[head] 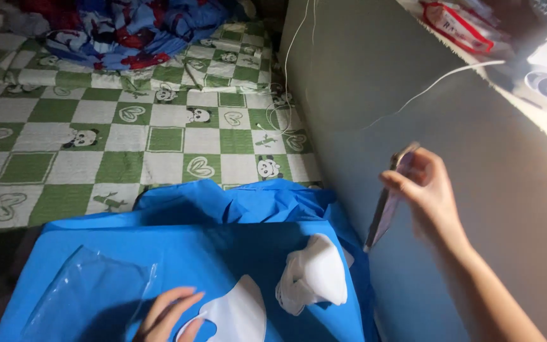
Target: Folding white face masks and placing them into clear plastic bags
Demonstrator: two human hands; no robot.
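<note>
phone [389, 201] in right hand [427, 193], near wall [476, 158]

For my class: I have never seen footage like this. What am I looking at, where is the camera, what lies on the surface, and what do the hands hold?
There is no machine here, only a person's two bare hands. The single picture comes from a camera worn on the person's head, looking down. A blue sheet is spread in front of them, over a green and white checked bedcover. On the sheet lie a clear plastic bag, a flat white piece and a crumpled white piece. The left hand rests on the sheet, fingertips at the flat white piece. The right hand is raised beside a grey wall with a thin phone in its grip, seen edge-on.
</note>
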